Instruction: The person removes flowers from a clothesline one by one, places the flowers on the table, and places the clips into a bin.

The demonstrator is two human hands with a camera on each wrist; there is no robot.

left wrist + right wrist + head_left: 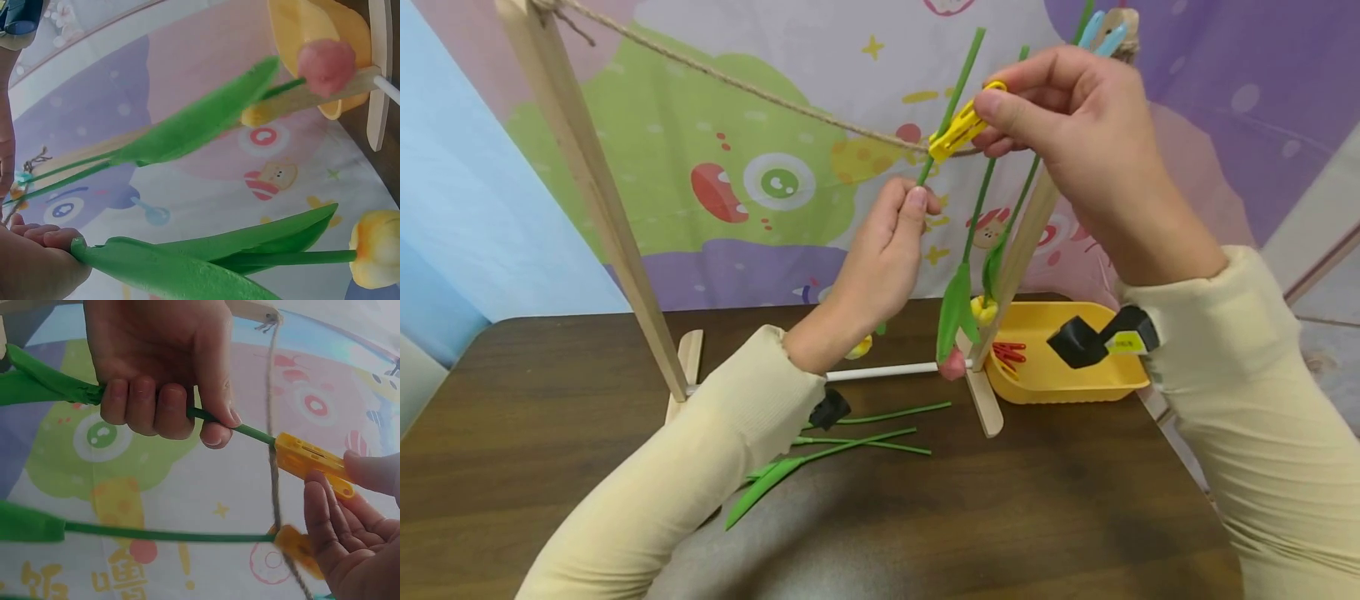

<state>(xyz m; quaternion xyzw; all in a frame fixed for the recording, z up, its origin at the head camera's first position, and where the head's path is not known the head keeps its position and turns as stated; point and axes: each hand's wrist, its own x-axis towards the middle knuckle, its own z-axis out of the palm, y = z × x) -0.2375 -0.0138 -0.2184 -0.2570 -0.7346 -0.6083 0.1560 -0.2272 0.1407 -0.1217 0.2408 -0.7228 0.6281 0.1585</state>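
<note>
My left hand (880,258) grips the green stem of an artificial tulip (378,250), whose yellow and white bloom hangs downward. Between thumb and fingers, my right hand (1093,146) pinches a yellow clothespin (958,133). Its jaws are at the tulip stem, where the stem crosses the twine rope (737,87). A second yellow clothespin (294,550) is on the rope near my right hand, at another stem. A pink tulip (326,65) and another yellow tulip (256,115) hang upside down beside the right post.
Wooden posts (591,192) carry the rope, joined low down by a white rod (887,371). Several green stems (865,442) lie on the brown table (1000,517). A yellow basket (1075,392) at right holds red clothespins (1009,353). Blue clothespins (1101,35) sit near the right post's top.
</note>
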